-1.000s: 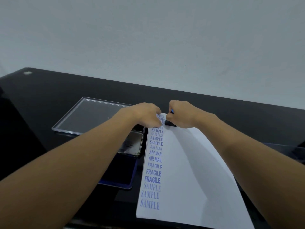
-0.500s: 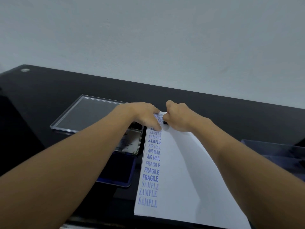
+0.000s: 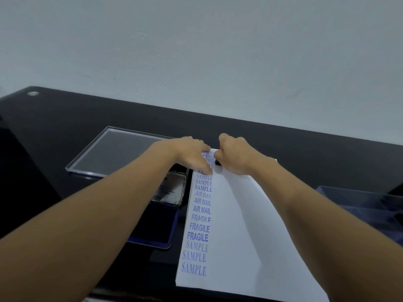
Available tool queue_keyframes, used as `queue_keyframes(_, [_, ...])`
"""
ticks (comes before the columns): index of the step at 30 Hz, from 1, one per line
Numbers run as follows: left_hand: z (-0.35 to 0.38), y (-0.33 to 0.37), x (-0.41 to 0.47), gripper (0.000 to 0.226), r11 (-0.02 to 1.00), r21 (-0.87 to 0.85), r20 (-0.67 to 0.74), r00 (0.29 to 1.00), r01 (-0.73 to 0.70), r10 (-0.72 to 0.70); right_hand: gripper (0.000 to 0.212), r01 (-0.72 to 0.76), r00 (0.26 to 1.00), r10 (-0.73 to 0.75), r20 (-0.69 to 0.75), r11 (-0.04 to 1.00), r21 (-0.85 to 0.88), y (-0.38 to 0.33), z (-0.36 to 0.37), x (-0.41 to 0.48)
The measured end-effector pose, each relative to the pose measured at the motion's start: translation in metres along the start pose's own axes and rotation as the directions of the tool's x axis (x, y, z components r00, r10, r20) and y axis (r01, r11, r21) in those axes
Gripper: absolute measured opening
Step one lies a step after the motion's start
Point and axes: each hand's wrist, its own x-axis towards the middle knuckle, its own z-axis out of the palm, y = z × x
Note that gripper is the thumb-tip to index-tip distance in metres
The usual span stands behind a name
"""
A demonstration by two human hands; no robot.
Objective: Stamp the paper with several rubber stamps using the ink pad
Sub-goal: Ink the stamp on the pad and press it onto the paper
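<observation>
A white sheet of paper lies on the black table, with a column of blue stamped words down its left side: SAMPLE, FRAGILE, AIR MAIL, SAMPLE, and a word ending in MENDED at the top. My right hand is closed around a small dark rubber stamp pressed onto the paper's top edge; only its tip shows. My left hand rests flat on the paper's top left corner, fingers spread over the printed words. The open blue ink pad sits left of the paper, its lid raised.
A clear acrylic tray lies at the back left of the black table. A clear blue-tinted box stands at the right edge. A grey wall rises behind the table.
My right hand has pushed the stamp down and slightly left against the paper's top edge, hiding most of it. My left hand stayed on the corner.
</observation>
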Motion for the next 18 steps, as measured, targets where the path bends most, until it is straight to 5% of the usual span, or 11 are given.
queue_keyframes(18, [0.001, -0.001, 0.003, 0.086, 1.000, 0.023, 0.015, 1.000, 0.009, -0.009, 0.028, -0.017, 1.000, 0.018, -0.021, 0.998, 0.062, -0.003, 0.003, -0.007])
